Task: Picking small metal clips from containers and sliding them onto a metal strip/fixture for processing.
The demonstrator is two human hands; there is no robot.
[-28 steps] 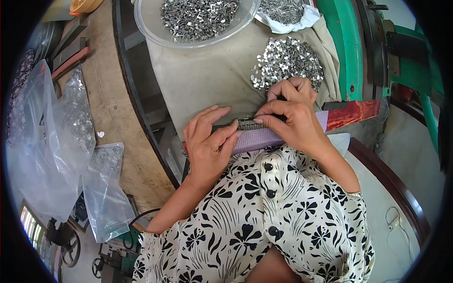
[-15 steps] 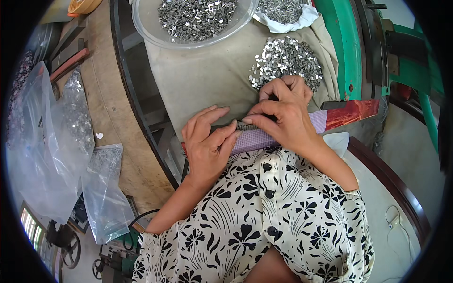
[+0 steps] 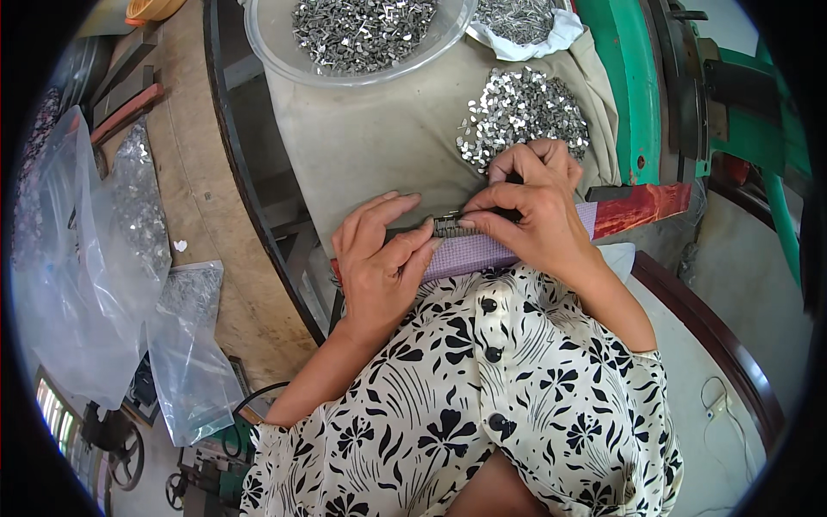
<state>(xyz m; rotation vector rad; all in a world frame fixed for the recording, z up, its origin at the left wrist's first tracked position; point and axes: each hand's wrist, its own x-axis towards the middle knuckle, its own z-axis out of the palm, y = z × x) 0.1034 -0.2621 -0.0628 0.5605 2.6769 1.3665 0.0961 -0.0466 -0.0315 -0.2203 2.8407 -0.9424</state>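
Observation:
A narrow dark metal strip with a row of small slots or pins (image 3: 450, 227) lies along the edge of a bar wrapped in purple checked cloth (image 3: 469, 251). At the strip's left end my left hand (image 3: 376, 248) pinches it between thumb and fingertips. My right hand (image 3: 536, 202) is closed at the strip's right part, thumb and forefinger pressed together there; whatever small piece they hold is hidden. Just beyond the right hand's knuckles lies a pile of small shiny metal discs (image 3: 522, 112) on a beige cloth (image 3: 362, 129).
A clear plastic basin (image 3: 362, 80) of small metal parts stands at the back, beside a bowl of thin pins (image 3: 514, 21). Green machinery (image 3: 622, 86) rises on the right. On the left, plastic bags (image 3: 189, 362) lie on a wooden table (image 3: 194, 185).
My right hand has shifted slightly to the right along the strip, uncovering more of its slotted row. My left hand stays in place.

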